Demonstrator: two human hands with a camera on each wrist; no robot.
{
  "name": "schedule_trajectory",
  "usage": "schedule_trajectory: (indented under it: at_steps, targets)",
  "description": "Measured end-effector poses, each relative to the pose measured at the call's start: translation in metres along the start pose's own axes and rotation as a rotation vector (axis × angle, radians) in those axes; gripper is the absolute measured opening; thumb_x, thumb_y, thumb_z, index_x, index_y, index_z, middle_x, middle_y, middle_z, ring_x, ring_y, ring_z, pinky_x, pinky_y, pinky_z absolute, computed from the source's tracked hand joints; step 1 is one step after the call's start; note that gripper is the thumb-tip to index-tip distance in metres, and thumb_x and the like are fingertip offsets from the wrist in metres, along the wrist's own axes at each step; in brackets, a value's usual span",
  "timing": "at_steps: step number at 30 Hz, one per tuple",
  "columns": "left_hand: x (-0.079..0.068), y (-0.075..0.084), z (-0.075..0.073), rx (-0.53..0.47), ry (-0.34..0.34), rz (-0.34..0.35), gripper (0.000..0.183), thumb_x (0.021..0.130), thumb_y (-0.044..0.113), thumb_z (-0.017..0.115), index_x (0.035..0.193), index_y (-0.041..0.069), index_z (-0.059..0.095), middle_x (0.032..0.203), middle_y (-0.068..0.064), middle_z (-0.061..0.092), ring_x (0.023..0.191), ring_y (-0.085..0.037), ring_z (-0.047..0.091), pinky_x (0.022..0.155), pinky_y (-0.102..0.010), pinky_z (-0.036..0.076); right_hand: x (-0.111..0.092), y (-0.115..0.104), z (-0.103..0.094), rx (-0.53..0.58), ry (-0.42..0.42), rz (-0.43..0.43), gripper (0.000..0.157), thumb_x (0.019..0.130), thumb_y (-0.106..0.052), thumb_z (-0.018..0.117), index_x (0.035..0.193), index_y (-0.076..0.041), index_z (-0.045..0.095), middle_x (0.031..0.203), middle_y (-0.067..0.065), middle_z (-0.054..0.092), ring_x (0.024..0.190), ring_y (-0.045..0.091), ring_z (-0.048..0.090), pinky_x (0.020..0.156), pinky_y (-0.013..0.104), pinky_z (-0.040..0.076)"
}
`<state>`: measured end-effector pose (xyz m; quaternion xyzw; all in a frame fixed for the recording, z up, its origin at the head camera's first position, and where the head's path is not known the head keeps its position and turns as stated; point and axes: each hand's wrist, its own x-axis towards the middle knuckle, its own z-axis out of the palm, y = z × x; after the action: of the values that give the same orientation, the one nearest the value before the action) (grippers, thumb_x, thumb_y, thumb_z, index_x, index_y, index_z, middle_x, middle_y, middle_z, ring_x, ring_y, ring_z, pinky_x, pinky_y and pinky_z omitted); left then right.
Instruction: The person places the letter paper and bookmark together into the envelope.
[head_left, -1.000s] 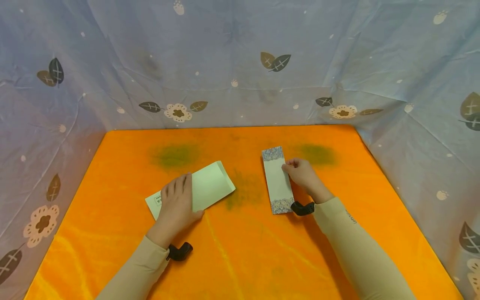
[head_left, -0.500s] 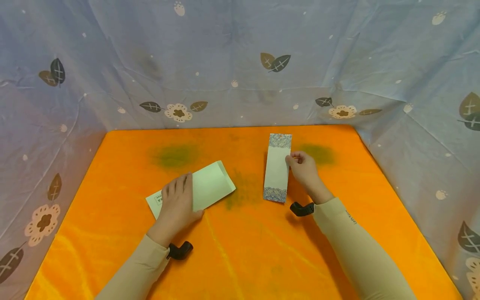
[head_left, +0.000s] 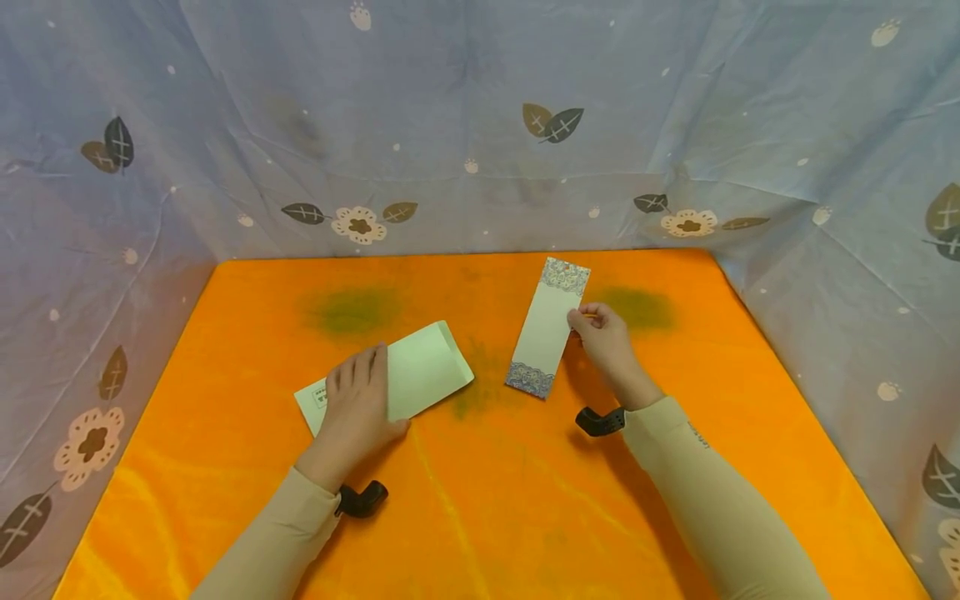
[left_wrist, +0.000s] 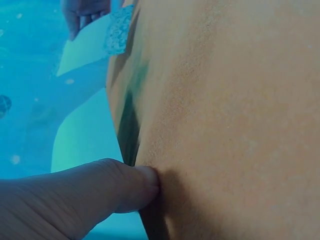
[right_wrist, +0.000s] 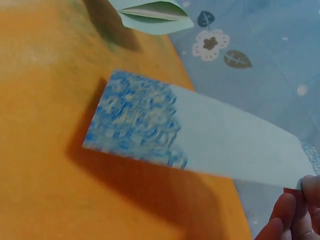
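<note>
A pale green envelope (head_left: 427, 371) lies slanted left of the middle. My left hand (head_left: 358, 408) grips it across its width, fingers toward the far edge and thumb at the near edge. In the left wrist view the thumb (left_wrist: 112, 187) presses at the envelope's edge by the cloth. The envelope's mouth (right_wrist: 155, 17) gapes a little in the right wrist view. To the right, my right hand (head_left: 609, 343) pinches a long white card (head_left: 546, 329) with blue lace-patterned ends by its right long edge. That card is raised above the cloth, its top leaning right.
Orange cloth (head_left: 465, 517) covers the table, with dark greenish patches near the back. Grey-blue patterned curtains (head_left: 465, 125) stand at the back and both sides. A black wrist camera (head_left: 600, 421) sits at each cuff.
My right hand has moved the card slightly away from me and turned it clockwise, so its lower end now points toward the envelope. The left hand and the envelope have stayed in place.
</note>
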<state>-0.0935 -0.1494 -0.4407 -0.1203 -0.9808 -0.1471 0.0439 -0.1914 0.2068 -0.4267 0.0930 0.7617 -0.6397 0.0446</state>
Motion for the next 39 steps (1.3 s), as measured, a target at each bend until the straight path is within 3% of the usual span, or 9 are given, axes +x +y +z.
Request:
schedule_trajectory:
  at_steps: [15,30,39]
  targets:
    - [0.0,-0.001,0.0,-0.027,-0.03,0.008,0.117,0.07,0.043,0.085,0.152,-0.005,0.017,0.15,-0.026,0.025,0.132,-0.046,0.025,0.105,-0.061,0.018,-0.002,0.001,0.014,0.095,-0.002,0.004,0.032,0.098,-0.03,0.058,0.113,-0.002,0.054,0.093,0.008,0.06,0.102,0.037,0.055,0.095,0.045,0.046]
    - [0.001,0.003,0.0,-0.064,-0.016,0.035,0.117,0.069,0.042,0.086,0.152,-0.004,0.017,0.15,-0.026,0.026,0.133,-0.044,0.025,0.105,-0.061,0.018,-0.003,-0.007,0.035,0.221,0.023,-0.008,0.027,0.098,-0.027,0.058,0.109,-0.003,0.056,0.091,0.005,0.06,0.101,0.035,0.056,0.095,0.047,0.044]
    - [0.002,0.004,0.0,-0.055,-0.017,0.033,0.118,0.069,0.045,0.085,0.152,-0.004,0.017,0.15,-0.024,0.026,0.133,-0.043,0.026,0.105,-0.06,0.018,-0.004,-0.006,0.044,0.248,0.009,-0.006,0.024,0.098,-0.027,0.059,0.103,-0.004,0.055,0.098,0.016,0.061,0.099,0.033,0.059,0.091,0.043,0.047]
